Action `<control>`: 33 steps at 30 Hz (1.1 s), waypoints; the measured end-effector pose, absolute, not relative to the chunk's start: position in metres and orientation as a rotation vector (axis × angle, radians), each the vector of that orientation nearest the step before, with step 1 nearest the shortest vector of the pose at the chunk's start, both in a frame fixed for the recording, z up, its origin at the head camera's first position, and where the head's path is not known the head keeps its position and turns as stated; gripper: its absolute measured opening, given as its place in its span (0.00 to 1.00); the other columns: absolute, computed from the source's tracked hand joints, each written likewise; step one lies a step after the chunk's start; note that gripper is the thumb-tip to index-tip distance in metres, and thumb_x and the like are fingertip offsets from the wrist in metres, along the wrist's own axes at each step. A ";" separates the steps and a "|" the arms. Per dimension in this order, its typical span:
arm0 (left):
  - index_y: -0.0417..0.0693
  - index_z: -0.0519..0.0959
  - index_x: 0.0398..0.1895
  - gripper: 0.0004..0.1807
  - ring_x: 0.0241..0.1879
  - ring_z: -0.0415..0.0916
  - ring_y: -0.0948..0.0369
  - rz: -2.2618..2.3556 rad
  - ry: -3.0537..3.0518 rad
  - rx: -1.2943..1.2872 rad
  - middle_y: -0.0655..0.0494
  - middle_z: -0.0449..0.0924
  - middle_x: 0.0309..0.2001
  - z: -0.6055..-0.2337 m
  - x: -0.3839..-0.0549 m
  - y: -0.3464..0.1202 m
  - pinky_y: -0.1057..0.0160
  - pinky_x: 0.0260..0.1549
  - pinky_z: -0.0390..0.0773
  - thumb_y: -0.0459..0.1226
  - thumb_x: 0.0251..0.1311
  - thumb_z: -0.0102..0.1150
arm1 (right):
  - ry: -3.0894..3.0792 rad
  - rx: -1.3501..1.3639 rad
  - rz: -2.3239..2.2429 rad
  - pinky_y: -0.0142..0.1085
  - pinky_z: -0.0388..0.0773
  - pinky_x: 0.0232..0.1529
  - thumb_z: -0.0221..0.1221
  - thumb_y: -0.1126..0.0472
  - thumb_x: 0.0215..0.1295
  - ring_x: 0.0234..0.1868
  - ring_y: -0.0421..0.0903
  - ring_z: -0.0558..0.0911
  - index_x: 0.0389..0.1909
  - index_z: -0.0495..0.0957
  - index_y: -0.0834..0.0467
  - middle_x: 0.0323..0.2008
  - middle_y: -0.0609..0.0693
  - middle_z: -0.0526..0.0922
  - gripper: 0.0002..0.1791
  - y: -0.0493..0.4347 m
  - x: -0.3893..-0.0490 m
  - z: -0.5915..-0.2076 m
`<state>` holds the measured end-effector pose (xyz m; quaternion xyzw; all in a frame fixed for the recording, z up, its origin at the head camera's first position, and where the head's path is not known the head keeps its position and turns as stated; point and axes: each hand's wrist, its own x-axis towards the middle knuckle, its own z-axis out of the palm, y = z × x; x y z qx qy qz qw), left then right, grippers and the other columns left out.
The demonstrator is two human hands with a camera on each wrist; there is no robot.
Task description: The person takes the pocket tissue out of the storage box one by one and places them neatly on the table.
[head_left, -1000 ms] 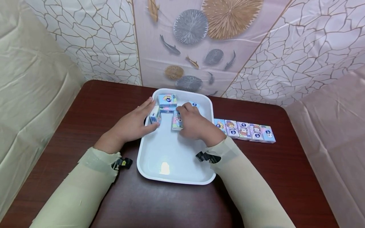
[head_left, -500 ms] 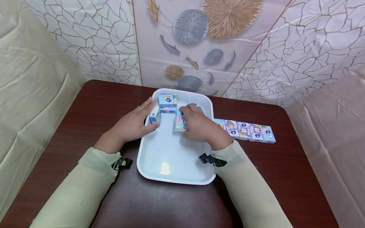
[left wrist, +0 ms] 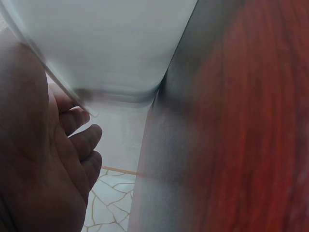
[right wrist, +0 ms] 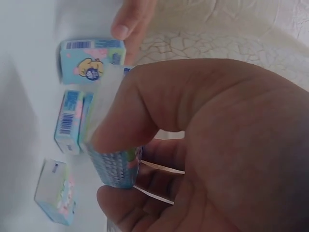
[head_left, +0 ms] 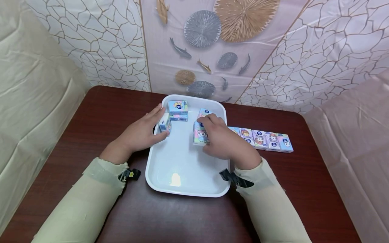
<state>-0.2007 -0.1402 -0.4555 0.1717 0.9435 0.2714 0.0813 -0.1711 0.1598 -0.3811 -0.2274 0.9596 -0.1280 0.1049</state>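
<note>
My right hand [head_left: 223, 140] pinches a small pastel tissue pack [head_left: 199, 134] with a cartoon print, over the right half of the white tray [head_left: 179, 162]. In the right wrist view the thumb lies across one side of the held pack [right wrist: 113, 166], fingers on the other. My left hand [head_left: 139, 133] rests on the tray's left rim, fingers extended, thumb inside the rim. Beside its thumb an upright tissue pack [head_left: 165, 122] stands against the wall. At the back left, a tissue pack [head_left: 178, 106] sits above another pack [head_left: 180, 117]. One more pack [head_left: 204, 113] lies at the back right, partly hidden.
Outside the tray to the right, several tissue packs [head_left: 259, 139] lie side by side in a row on the dark red-brown table [head_left: 297, 182]. A patterned backdrop [head_left: 113, 44] stands behind the table, with pale cloth [head_left: 27, 94] at the left side.
My right hand has moved right and slightly nearer with the tissue pack, away from the packs at the back left. The left hand has kept its place on the tray rim.
</note>
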 end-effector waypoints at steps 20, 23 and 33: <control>0.69 0.38 0.86 0.53 0.86 0.42 0.51 0.811 2.814 0.516 0.69 0.30 0.87 -0.456 -0.202 -0.140 0.37 0.78 0.59 0.71 0.67 0.52 | 2.865 -0.607 -0.423 0.47 0.83 0.57 0.72 0.57 0.54 0.62 0.49 0.68 0.77 0.64 0.54 0.69 0.50 0.67 0.48 0.203 -0.138 -0.367; 0.68 0.39 0.87 0.53 0.86 0.42 0.50 0.822 2.812 0.524 0.69 0.30 0.87 -0.455 -0.202 -0.140 0.37 0.78 0.59 0.69 0.68 0.52 | 2.877 -0.614 -0.432 0.47 0.82 0.57 0.70 0.58 0.56 0.61 0.50 0.68 0.77 0.64 0.56 0.68 0.51 0.67 0.46 0.213 -0.134 -0.365; 0.68 0.39 0.87 0.53 0.86 0.42 0.50 0.828 2.811 0.513 0.69 0.30 0.87 -0.456 -0.201 -0.140 0.37 0.78 0.59 0.71 0.67 0.50 | 2.893 -0.566 -0.454 0.51 0.81 0.60 0.69 0.58 0.57 0.64 0.51 0.68 0.78 0.63 0.56 0.71 0.52 0.66 0.47 0.239 -0.125 -0.367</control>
